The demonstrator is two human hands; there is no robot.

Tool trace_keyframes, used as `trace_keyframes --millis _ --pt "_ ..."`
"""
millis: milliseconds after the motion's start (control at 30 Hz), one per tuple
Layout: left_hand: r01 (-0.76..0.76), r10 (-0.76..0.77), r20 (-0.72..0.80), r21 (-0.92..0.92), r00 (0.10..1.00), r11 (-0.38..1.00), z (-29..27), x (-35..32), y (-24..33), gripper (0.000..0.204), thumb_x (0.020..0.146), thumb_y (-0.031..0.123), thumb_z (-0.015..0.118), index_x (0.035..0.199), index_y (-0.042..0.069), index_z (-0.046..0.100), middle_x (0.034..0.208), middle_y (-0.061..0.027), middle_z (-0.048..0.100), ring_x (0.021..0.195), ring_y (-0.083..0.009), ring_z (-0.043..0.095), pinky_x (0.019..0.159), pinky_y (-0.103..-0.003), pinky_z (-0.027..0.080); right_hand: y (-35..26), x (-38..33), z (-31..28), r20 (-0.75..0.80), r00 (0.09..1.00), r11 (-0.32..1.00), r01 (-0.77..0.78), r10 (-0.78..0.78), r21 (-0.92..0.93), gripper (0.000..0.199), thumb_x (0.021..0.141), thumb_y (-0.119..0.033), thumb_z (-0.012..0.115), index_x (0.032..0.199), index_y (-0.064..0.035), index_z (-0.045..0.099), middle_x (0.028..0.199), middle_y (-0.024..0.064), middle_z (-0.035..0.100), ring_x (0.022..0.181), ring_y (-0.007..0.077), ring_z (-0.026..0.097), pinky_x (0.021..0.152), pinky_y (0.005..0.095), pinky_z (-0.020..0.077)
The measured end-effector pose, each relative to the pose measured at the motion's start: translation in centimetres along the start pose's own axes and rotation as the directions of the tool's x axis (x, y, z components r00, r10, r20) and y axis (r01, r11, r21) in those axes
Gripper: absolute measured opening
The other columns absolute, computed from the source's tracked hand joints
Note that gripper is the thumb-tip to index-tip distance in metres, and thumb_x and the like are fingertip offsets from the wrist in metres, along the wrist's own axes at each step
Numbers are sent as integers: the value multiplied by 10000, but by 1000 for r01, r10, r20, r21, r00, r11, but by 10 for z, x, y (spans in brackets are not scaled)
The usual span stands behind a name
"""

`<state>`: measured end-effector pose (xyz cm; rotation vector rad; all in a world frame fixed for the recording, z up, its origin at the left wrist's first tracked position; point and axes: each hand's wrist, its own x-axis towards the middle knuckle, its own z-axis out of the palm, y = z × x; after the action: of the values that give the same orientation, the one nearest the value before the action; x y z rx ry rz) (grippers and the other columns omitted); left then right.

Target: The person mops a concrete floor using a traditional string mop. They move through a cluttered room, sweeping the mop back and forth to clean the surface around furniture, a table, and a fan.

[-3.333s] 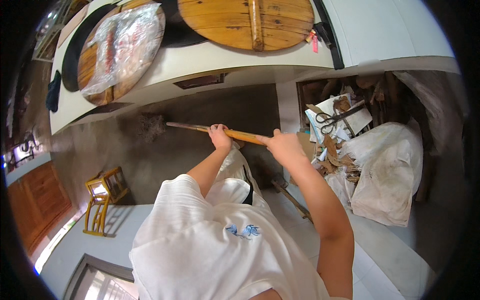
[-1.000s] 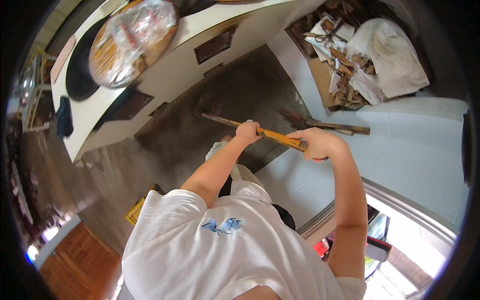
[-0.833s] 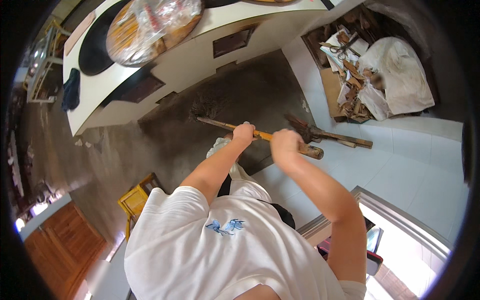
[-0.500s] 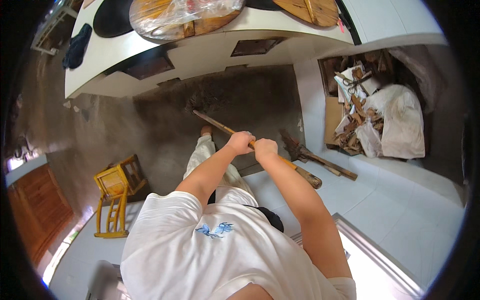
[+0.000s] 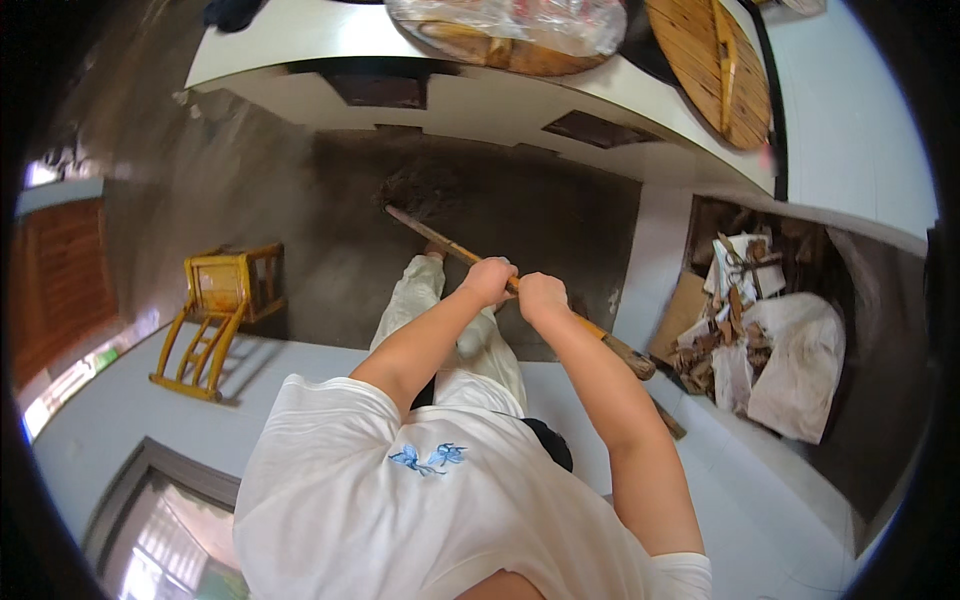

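- The broom [image 5: 440,235] slants across the dark floor [image 5: 330,290]; its bristles [image 5: 428,187] blur into that floor, so their outline is hard to make out.
- The left hand [image 5: 490,281] is curled closed around the handle; its fingertips are mostly hidden.
- The right hand [image 5: 543,298], just beside it, is also wrapped around the handle, lower down; its fingers turn under and show little.
- The right forearm hides most of a wooden stick [image 5: 668,420] near the handle's butt.
- At the counter's [image 5: 480,105] back, the view cuts off a dark cloth [image 5: 232,12] by its left corner and a wooden lid under clear plastic [image 5: 570,25]; what lies beneath the lid cannot be seen.
- A second lid [image 5: 700,70], with a bar handle, sits near the counter's right corner.
- Below that corner, a recess [image 5: 820,250] holds paper [image 5: 735,262], cardboard [image 5: 680,312], dry brown scraps [image 5: 725,345] and a slumped white sack [image 5: 800,360]; whether the scraps lie in the sack cannot be told.
- The broom's handle is slim and greyish toward the bristles, orange-yellow midway, thicker and dull brown at the butt.
- The bristles are dark and twiggy, in front of the counter's left half.
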<state>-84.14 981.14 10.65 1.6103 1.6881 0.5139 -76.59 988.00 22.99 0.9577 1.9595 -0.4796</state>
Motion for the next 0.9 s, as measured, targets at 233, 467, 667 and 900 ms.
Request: trace_keyframes --millis 233,467,667,900 --pt "257 -252 -86 48 964 965 18 -52 -44 206 599 173 698 756 85 597 806 -107 591 833 -286 567 725 -384 471 -43 39 44 -25 971 967 236 -240 -91 153 776 -116 554 871 -64 662 905 110 649 855 239 633 705 333 507" --pt "441 -439 -50 48 897 896 67 -83 -45 262 577 217 724 787 119 603 794 -88 589 839 -281 567 747 -427 457 -34 51 94 46 953 952 301 -299 -55 188 765 -101 544 912 -58 652 930 109 648 879 238 629 717 343 503" --pt "390 -384 -92 59 919 919 119 -35 -9 288 583 153 732 831 119 590 813 -77 549 849 -288 545 698 -410 444 40 50 91 111 988 994 109 -107 -20 206 777 -141 541 937 -103 664 959 89 646 901 227 623 716 334 499" --pt "246 -244 -51 51 968 968 138 77 107 272 621 168 725 851 143 580 880 -58 522 881 -265 537 711 -484 432 181 19 68 -38 984 985 -173 174 19 211 782 -191 548 935 -117 673 937 42 656 861 203 633 630 369 511"
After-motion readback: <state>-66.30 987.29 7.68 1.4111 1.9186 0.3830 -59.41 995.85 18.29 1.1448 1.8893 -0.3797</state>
